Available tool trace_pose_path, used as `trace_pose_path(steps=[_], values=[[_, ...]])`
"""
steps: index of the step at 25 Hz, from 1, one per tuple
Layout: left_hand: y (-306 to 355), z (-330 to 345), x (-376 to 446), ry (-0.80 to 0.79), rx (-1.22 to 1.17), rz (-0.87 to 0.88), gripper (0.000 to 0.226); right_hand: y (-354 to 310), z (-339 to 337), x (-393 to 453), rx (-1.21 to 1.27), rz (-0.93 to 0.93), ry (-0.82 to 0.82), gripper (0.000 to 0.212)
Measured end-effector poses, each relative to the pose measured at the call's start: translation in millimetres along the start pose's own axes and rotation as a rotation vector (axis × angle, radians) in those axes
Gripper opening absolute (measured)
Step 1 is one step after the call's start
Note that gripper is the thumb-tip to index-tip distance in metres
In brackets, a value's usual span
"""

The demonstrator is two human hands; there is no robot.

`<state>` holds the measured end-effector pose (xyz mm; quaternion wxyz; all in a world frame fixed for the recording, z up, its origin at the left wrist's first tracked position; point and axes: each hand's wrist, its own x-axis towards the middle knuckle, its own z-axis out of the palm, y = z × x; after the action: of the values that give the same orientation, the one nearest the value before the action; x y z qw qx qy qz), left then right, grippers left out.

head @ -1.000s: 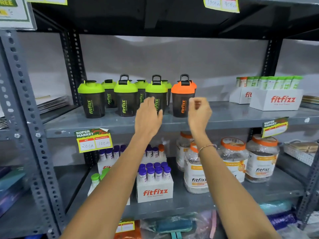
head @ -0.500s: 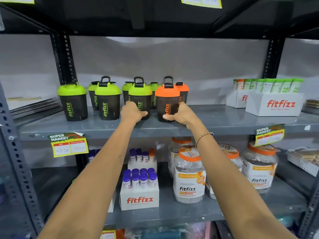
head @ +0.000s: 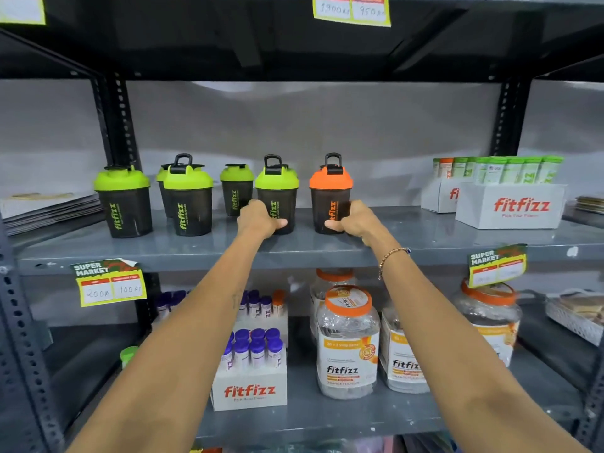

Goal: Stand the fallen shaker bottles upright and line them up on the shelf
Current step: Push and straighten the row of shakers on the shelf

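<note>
Several dark shaker bottles stand upright on the grey middle shelf (head: 425, 237). My left hand (head: 260, 220) grips the base of a green-lidded shaker (head: 277, 188). My right hand (head: 351, 220) grips the base of the orange-lidded shaker (head: 330, 191), which stands a little apart to its right. Further left stand a green-lidded shaker (head: 123, 201) at the row's end and another (head: 189, 201) beside it. A smaller-looking green-lidded shaker (head: 236, 188) sits further back, and one more is mostly hidden behind the second bottle.
White fitfizz boxes (head: 510, 204) with green tubes sit at the shelf's right. Flat stacked packs (head: 49, 210) lie at far left. Below are boxes of purple-capped tubes (head: 251, 371) and orange-lidded jars (head: 348, 341). Price tags (head: 109, 282) hang from the shelf edge.
Both hands reached forward and closed on the two rightmost front shakers. The orange shaker now stands further right, with a gap between it and the green one.
</note>
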<state>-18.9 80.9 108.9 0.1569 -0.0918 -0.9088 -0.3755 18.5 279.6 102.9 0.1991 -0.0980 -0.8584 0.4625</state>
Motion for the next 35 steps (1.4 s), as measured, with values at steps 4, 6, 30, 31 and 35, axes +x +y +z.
trace_pose_path(steps=[4,6,30,31,35], values=[[6.7,7.6,-1.2,0.002,-0.008,0.024,0.057,5.3,-9.8,3.3,0.004,0.013,0.001,0.054],[6.1,7.6,-0.5,-0.003,-0.018,0.020,0.057,4.3,-8.8,3.8,0.008,0.017,-0.011,0.055],[-93.9,-82.9,-23.9,0.418,-0.222,0.198,0.022,-98.5,127.1,-78.9,-0.063,-0.316,0.153,0.019],[-104.7,-93.7,-21.5,0.451,-0.234,0.221,0.022,-109.9,142.0,-76.2,-0.067,-0.325,0.102,0.019],[-160.5,-134.0,-2.2,0.629,-0.310,0.271,0.042,-149.2,194.1,-58.2,-0.068,-0.272,0.095,0.030]])
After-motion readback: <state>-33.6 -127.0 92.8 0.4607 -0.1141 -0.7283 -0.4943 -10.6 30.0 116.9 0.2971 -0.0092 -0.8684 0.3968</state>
